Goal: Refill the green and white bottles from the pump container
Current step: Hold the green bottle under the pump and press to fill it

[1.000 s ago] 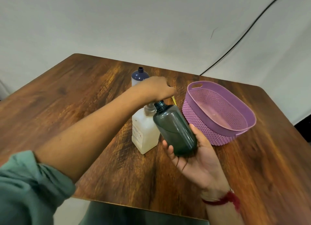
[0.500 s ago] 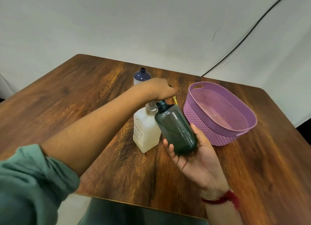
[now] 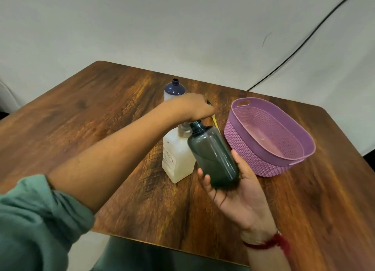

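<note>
wooden table [image 3: 97,120]: broad bare stretch at left, near edge just below the forearms; purple basket [image 3: 269,161] at right, towards the far right corner; white bottle [image 3: 174,90] upright, uncapped, behind pump container [image 3: 177,159], apart from it; green bottle [image 3: 213,157]: held off the table, long axis tilted, open neck up and away towards the pump head, base low in the palm; right hand [image 3: 241,191]: palm up, fingers wrapped round the bottle's lower body; left hand [image 3: 192,108]: curled over the pump head, just above the green neck.
</note>
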